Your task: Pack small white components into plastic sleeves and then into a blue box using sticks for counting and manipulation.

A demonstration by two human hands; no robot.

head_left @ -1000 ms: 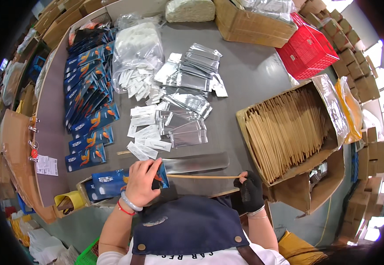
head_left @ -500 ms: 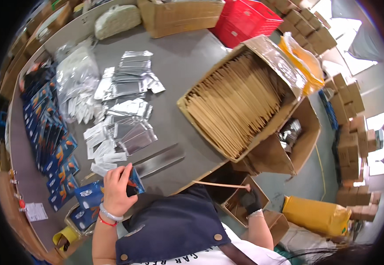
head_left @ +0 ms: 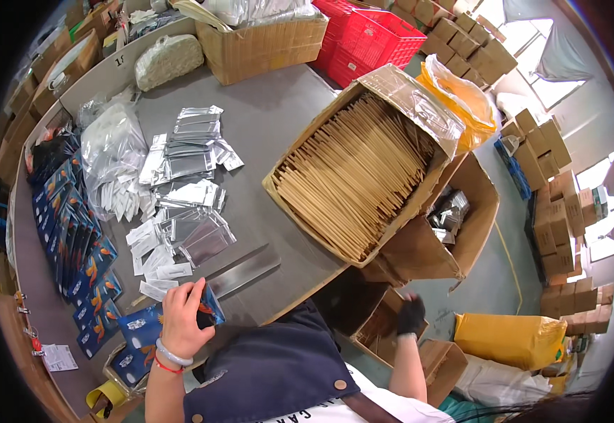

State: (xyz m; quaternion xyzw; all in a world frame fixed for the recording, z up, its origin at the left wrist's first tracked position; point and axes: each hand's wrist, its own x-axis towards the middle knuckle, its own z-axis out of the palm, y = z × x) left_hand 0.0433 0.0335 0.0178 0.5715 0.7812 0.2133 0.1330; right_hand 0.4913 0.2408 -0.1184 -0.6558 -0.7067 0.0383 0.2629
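Packet [head_left: 211,308] in the left hand [head_left: 182,323], right hand [head_left: 411,315] at a low box [head_left: 375,317]

The packet is blue with a bright picture, and it is near the front edge of the counter [head_left: 264,134]. The left hand lies over it with fingers and thumb closed around it, maybe so it can't slide away. More blue shows on the other side of that hand; I can't tell if it is the same packet.

The right hand wears a black glove. It is off the counter, by the low box's rim. I can't tell how far its fingers are open, or if it holds anything. The low box has an open top and stands lower than the counter, perhaps so a hand can reach down to it.

Just past the packet lies a long shiny strip [head_left: 248,271]. Beyond it are white slips [head_left: 157,257] and silver bags [head_left: 192,166], probably grouped so each kind is easy to grab. Blue packs [head_left: 67,218] lean together by the left wall. Toward the right, a big box [head_left: 420,106] is full of thin brown pieces [head_left: 353,176], packed tight, likely so they don't flop over.
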